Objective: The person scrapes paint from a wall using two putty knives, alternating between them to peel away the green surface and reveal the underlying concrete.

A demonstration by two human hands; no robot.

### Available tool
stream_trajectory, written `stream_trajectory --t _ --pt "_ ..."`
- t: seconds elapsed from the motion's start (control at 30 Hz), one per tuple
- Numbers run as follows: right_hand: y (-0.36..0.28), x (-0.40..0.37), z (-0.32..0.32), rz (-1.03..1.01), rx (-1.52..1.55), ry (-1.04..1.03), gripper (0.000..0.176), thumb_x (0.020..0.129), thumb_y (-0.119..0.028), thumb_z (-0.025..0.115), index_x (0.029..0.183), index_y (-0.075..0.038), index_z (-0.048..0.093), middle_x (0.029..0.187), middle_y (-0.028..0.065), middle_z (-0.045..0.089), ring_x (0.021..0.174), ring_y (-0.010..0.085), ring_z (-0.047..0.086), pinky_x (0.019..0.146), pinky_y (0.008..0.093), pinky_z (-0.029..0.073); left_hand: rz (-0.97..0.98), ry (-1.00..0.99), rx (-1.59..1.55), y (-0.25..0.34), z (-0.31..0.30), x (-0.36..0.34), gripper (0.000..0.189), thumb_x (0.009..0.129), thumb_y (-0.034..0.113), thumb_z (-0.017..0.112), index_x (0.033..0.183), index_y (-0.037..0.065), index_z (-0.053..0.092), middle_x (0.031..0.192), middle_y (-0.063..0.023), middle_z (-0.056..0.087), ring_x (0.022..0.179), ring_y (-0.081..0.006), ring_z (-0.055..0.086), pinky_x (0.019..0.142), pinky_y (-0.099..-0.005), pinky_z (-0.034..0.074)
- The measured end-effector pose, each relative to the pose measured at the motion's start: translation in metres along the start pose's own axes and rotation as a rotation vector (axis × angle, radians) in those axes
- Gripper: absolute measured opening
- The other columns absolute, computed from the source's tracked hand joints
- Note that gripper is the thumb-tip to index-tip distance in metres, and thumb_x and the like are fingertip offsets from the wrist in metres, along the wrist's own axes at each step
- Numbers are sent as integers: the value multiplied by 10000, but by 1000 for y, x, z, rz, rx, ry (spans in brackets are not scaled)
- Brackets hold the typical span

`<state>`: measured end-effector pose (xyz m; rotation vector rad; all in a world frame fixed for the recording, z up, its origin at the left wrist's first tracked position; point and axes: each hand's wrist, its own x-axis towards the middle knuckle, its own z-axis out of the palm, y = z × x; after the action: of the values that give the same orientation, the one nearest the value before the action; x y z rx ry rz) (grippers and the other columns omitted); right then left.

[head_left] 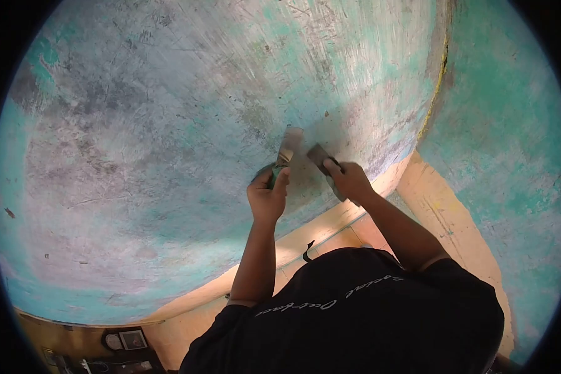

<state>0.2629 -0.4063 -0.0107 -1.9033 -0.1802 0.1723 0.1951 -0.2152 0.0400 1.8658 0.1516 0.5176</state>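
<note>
My left hand [267, 194] is closed around the green handle of a putty knife [289, 144]. Its metal blade points up, close to the patchy blue-green wall [168, 137]. To the right of it, my right hand [351, 181] grips a flat rectangular trowel [320, 156] with a dark handle. The trowel's front end tilts toward the putty knife, a small gap between them. My fingers cover part of both handles. Scratches and grey, whitish patches mark the wall's surface around both tools.
A corner with a yellowish line [441, 78] separates this wall from a green wall [511, 93] on the right. Peach paint [445, 199] runs along the lower walls. At bottom left, a framed picture [133, 340] stands among items on dark furniture.
</note>
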Motion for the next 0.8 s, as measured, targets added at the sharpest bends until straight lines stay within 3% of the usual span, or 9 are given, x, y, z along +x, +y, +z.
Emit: stream_trajectory --t 0.1,0.27,0.37,0.47,0.6,0.7,0.8 --pt "10 -13 4 140 186 -49 594 873 -500 526 689 57 619 557 125 567 534 198 574 533 331 445 -3 19 -29 -1 2 -3 252 836 235 691 907 -6 681 628 -18 596 520 -52 502 483 -229 400" --pt "-49 -5 -11 -34 326 -20 597 879 -502 520 692 58 608 534 92 534 511 172 508 512 338 403 -80 -92 111 -18 17 -14 263 834 230 691 922 -17 675 637 -21 601 560 -70 523 519 -241 422" --pt "-53 1 -13 -31 221 -76 589 883 -497 520 689 54 602 543 92 539 522 168 522 518 333 414 -65 -66 151 -15 14 -11 255 831 230 693 901 -15 677 630 -16 596 557 -62 515 515 -238 418" --pt "-16 -5 -5 67 80 -88 581 889 -491 518 692 49 603 556 93 548 530 166 534 526 333 425 52 3 66 -16 4 -3 237 841 230 687 830 -6 668 615 -26 599 489 -61 508 454 -227 392" --pt "1 -25 1 166 193 -71 580 890 -496 510 682 37 605 551 89 551 519 159 532 525 323 430 -35 -23 26 -14 6 -7 236 838 230 687 848 -5 672 625 -23 601 501 -61 511 463 -228 398" --pt "-34 -18 -9 -11 180 39 569 890 -491 513 680 30 601 546 84 547 522 146 531 523 316 428 -138 -122 95 -17 12 -15 238 829 226 693 862 -10 677 631 -19 608 522 -61 522 483 -237 412" --pt "-45 1 -13 -5 211 -33 571 877 -496 526 695 37 616 555 109 555 532 163 547 534 335 432 -164 -122 31 -25 19 -12 235 830 223 694 867 -9 677 636 -12 606 516 -59 519 478 -235 410"
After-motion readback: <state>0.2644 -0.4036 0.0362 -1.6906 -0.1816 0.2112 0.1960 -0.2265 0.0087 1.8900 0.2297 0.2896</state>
